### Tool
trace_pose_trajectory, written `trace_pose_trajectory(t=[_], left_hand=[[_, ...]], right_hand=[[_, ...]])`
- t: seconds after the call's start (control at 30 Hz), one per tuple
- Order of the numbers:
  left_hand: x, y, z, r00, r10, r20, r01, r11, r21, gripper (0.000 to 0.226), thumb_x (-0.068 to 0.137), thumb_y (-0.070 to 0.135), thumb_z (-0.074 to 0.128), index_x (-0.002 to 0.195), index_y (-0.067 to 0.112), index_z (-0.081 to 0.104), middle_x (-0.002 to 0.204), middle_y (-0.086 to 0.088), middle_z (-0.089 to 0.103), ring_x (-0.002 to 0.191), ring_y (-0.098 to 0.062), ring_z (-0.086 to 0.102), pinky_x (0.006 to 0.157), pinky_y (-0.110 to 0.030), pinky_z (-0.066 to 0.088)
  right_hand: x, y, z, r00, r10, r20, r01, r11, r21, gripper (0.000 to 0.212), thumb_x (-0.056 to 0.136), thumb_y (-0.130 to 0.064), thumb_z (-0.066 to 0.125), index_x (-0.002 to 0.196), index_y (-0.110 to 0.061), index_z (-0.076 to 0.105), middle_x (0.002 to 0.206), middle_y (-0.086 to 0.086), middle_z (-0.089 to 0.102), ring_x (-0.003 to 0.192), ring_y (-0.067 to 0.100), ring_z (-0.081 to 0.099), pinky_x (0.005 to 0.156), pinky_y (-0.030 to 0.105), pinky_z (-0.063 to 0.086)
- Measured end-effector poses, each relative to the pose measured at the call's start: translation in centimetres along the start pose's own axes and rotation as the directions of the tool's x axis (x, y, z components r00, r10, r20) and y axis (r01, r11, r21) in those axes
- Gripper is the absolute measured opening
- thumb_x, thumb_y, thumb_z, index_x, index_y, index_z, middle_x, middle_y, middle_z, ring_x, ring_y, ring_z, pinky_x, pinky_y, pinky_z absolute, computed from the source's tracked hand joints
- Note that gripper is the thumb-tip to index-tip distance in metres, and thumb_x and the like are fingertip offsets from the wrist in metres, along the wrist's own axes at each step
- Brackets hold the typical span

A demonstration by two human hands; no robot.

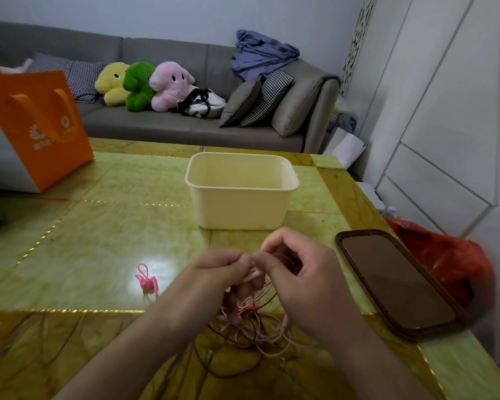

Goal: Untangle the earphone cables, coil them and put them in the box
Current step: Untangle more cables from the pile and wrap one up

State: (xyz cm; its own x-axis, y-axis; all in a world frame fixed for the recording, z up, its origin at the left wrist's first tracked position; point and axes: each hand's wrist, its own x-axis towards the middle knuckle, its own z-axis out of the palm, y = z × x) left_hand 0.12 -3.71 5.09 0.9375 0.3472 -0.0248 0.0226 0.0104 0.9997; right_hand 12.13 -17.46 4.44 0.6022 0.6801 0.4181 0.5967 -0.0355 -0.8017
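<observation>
A tangle of thin pink earphone cables (257,333) lies on the table near the front edge, with strands rising up to my hands. My left hand (220,267) grips a bundle of the pale pink cable, fingers curled round it. Just to its right, my right hand (298,272) pinches the same cable between thumb and fingertips. A dark red cable (214,368) trails below the tangle. The cream plastic box (240,186) stands open and empty behind my hands. A small bright pink cable tie (147,280) lies to the left of my left hand.
A brown lid (399,281) lies flat at the right, near the table edge. An orange and white paper bag (32,125) stands at the back left. A red plastic bag (451,261) hangs beyond the right edge. A grey sofa (168,125) with plush toys is behind the table.
</observation>
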Motion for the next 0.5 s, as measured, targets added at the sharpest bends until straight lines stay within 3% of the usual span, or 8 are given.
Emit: trace_pose_trajectory(t=[0.07, 0.17, 0.33, 0.5], left_hand=[[-0.1, 0.3, -0.1, 1.000, 0.015, -0.002, -0.015, 0.992, -0.129, 0.031, 0.102, 0.022, 0.059, 0.079, 0.002, 0.067, 0.070, -0.009, 0.045, 0.062, -0.019, 0.042, 0.051, -0.031, 0.043], [0.0, 0.4, -0.2, 0.995, 0.035, -0.091, -0.056, 0.972, -0.228, 0.029, 0.099, 0.025, 0.061, 0.081, 0.004, 0.068, 0.070, -0.008, 0.043, 0.060, -0.016, 0.043, 0.050, -0.031, 0.043], [0.4, 0.1, -0.2, 0.980, 0.070, -0.189, -0.103, 0.980, -0.173, 0.036, 0.107, 0.021, 0.049, 0.078, 0.007, 0.066, 0.074, -0.010, 0.044, 0.062, -0.015, 0.044, 0.052, -0.031, 0.043], [0.2, 0.4, 0.0, 0.971, 0.077, -0.226, -0.119, 0.977, -0.180, 0.036, 0.107, 0.019, 0.049, 0.078, 0.006, 0.066, 0.074, -0.010, 0.044, 0.060, -0.014, 0.048, 0.052, -0.031, 0.044]], right_hand=[[0.1, 0.2, 0.0, 0.998, 0.060, 0.021, -0.061, 0.997, 0.056, 0.018, 0.101, -0.017, 0.071, 0.084, -0.021, 0.067, 0.067, -0.004, 0.061, 0.061, 0.011, 0.055, 0.055, 0.034, 0.046], [0.2, 0.3, 0.4, 0.987, 0.132, 0.087, -0.146, 0.974, 0.176, 0.017, 0.103, -0.012, 0.068, 0.090, -0.021, 0.071, 0.069, 0.006, 0.064, 0.060, 0.020, 0.057, 0.054, 0.044, 0.047], [-0.1, -0.1, 1.1, 0.977, 0.149, 0.151, -0.181, 0.956, 0.231, 0.021, 0.104, -0.004, 0.061, 0.104, -0.019, 0.076, 0.087, 0.006, 0.077, 0.075, 0.026, 0.072, 0.070, 0.045, 0.062], [-0.3, -0.4, 1.4, 0.962, 0.135, 0.239, -0.201, 0.939, 0.280, 0.021, 0.105, -0.021, 0.059, 0.114, -0.023, 0.077, 0.101, 0.010, 0.078, 0.093, 0.035, 0.074, 0.089, 0.062, 0.057]])
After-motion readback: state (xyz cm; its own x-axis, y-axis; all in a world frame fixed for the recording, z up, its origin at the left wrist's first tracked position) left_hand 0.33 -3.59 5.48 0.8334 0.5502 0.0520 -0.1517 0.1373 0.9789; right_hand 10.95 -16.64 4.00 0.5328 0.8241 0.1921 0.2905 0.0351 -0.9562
